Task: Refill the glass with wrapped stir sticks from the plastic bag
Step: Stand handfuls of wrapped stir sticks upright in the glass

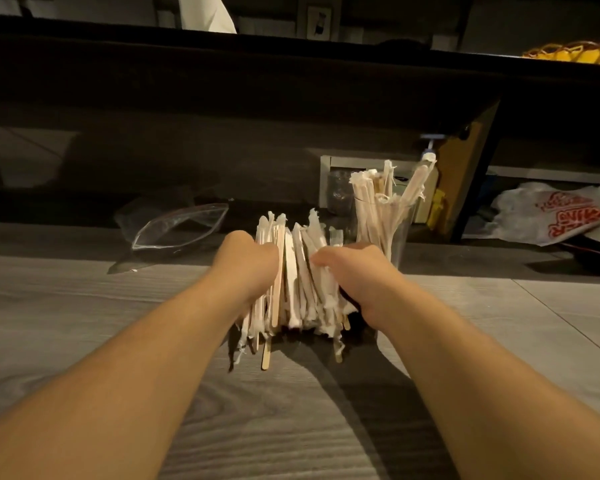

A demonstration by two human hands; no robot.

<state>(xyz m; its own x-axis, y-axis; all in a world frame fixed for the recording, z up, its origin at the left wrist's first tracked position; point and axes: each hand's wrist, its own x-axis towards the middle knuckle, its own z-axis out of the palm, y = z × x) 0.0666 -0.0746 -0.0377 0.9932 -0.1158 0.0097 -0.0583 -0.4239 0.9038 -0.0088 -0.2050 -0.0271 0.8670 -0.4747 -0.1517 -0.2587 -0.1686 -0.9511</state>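
A thick bundle of paper-wrapped wooden stir sticks (298, 282) is held above the grey wood-grain counter between both hands. My left hand (246, 265) presses its left side and my right hand (357, 275) presses its right side, fingers curled around the sticks. A few bare wooden ends poke out below. Just behind my right hand stands a clear glass (388, 226) holding several wrapped sticks upright. The clear plastic bag (177, 226) lies open and flat on the counter to the left rear.
A dark raised ledge runs across the back above the counter (118, 341). A white shopping bag with red print (551, 216) lies at the right under the ledge. A small glass jar (338, 192) stands behind the sticks. A yellow basket (582, 53) sits top right.
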